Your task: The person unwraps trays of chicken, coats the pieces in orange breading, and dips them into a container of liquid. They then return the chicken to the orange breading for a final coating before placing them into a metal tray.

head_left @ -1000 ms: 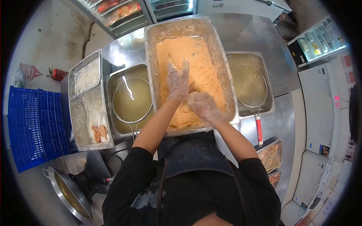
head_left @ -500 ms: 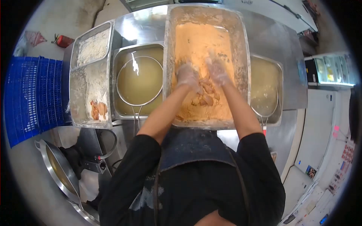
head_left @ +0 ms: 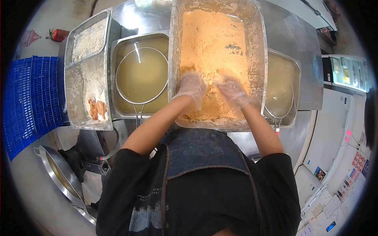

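- Nearest the camera, a dark apron over a black shirt fills the 6 o'clock part of the view, both bare forearms reaching away toward 12.
- The left hand, in a thin clear glove, is pressed palm-down into orange flour, fingers curled in and half buried; it looks cupped around something under the powder, though what it grips is hidden.
- The right hand, gloved likewise, lies just beside it at 3 o'clock, fingers spread and sunk in the same mound; I cannot tell whether it grips anything or only presses.
- The flour sits in a deep metal tub on the steel surface, piled at the near end where the hands work and flatter toward 12.
- By my judgement the flour is light, dry and loose: it will not hold as a lump, spills through open fingers and clings to the gloves. It is best scooped from underneath with cupped palms, low inside the tub walls. Any pieces buried in it would likely be soft and slick, so a gentle all-round hold suits them better than a pinch.
- At 9 o'clock of the tub, a pan of cloudy liquid holds a round wire strainer.
- Further toward 9, a long tray of pale breading carries a few raw meat pieces at its near end.
- At 3 o'clock, a second pan of liquid.
- Far at 9, a blue crate.
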The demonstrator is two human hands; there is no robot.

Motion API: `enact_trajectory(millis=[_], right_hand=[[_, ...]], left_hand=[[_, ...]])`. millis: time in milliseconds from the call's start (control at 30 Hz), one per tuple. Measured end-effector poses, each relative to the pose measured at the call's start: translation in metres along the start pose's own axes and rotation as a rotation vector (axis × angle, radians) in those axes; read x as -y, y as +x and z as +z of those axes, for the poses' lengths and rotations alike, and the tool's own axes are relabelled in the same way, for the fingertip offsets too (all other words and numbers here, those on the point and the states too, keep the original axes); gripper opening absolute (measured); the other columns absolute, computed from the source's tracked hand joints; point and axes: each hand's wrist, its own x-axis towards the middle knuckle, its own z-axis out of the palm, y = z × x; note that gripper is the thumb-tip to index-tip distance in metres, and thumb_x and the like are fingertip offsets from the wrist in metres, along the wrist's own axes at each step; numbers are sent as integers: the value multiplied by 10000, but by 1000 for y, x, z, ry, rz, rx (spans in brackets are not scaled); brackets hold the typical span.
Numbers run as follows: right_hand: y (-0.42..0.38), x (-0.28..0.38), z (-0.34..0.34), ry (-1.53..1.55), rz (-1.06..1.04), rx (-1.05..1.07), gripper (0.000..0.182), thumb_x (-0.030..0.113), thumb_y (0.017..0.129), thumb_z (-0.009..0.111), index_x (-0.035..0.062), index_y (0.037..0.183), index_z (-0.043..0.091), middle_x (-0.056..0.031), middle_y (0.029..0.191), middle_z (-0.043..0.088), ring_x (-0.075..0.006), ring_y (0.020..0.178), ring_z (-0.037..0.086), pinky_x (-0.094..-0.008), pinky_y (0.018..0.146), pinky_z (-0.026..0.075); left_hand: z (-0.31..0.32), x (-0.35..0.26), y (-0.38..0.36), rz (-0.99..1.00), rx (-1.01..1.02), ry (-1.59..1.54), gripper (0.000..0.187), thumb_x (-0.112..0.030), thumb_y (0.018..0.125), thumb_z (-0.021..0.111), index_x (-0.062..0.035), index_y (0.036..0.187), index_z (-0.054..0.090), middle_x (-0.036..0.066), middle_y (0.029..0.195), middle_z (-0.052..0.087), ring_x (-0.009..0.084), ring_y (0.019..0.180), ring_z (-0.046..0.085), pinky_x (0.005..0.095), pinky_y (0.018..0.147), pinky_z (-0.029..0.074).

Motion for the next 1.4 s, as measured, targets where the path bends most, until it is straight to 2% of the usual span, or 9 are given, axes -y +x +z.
enact_trajectory(millis=[200,400,633,700,867,1000,1067,1167,1400], right_hand=[[-29,35,12,1493,454,-27,688,597,923,454,148,1442,405,-127,1434,456,-273,1352,376,-397,1117,269],[-38,21,-14,1821,254,-101,532,408,944,553,28,1306,468,-127,1395,456,-319,1223,518,-338,951,488],[-75,-5,-29,1602,11,-608,437,416,942,545,-1,1064,594,-106,1021,663,-249,876,654,-305,762,544],[-55,-2,-58,455,476,-190,505,502,932,504,16,980,629,-131,1031,660,-271,933,661,-340,797,531],[42,-70,104,527,128,-217,584,557,929,457,99,1262,600,-174,1263,595,-291,1230,530,-368,1022,403],[-40,31,-4,1322,468,45,476,365,997,419,136,1414,429,-115,1406,485,-196,1247,502,-317,1050,399],[-29,25,8,1759,450,157,460,368,993,450,89,1357,486,-107,1366,520,-182,1226,514,-317,1025,417],[-25,21,14,1941,231,-61,369,292,938,584,106,1257,585,-85,1161,653,-215,1062,611,-346,895,479],[-25,-22,-2,723,177,-547,318,211,896,621,10,1141,605,-51,959,660,-142,852,622,-289,717,494]], left_hand=[[122,14,3,-157,25,-599,366,-412,862,610,-70,976,672,83,820,652,216,783,624,364,666,468],[-88,-21,-28,-576,178,-1132,269,-345,935,560,-85,947,631,59,807,562,170,747,533,319,659,420],[-42,18,-13,148,33,-1647,407,-456,907,548,-70,946,670,68,874,631,189,803,597,286,747,483],[-17,17,28,-42,-114,-170,267,-331,891,596,-78,912,677,69,799,628,183,770,618,318,687,501],[-29,-9,-35,-78,148,-325,218,-169,911,545,-113,1109,618,86,927,659,227,768,634,386,628,517],[-4,-13,-40,344,7,210,255,-245,931,524,-60,1037,664,131,951,673,243,786,640,391,668,516],[-35,-19,-38,-338,233,-925,298,-267,939,515,-14,1035,641,133,941,670,238,809,634,364,699,505],[-28,-30,-23,-343,71,-1471,236,-233,866,604,-6,926,625,178,859,674,290,818,658,361,714,508],[-36,-7,-6,37,-294,-1219,212,-149,880,587,13,1011,627,136,881,654,137,806,613,273,664,478]])
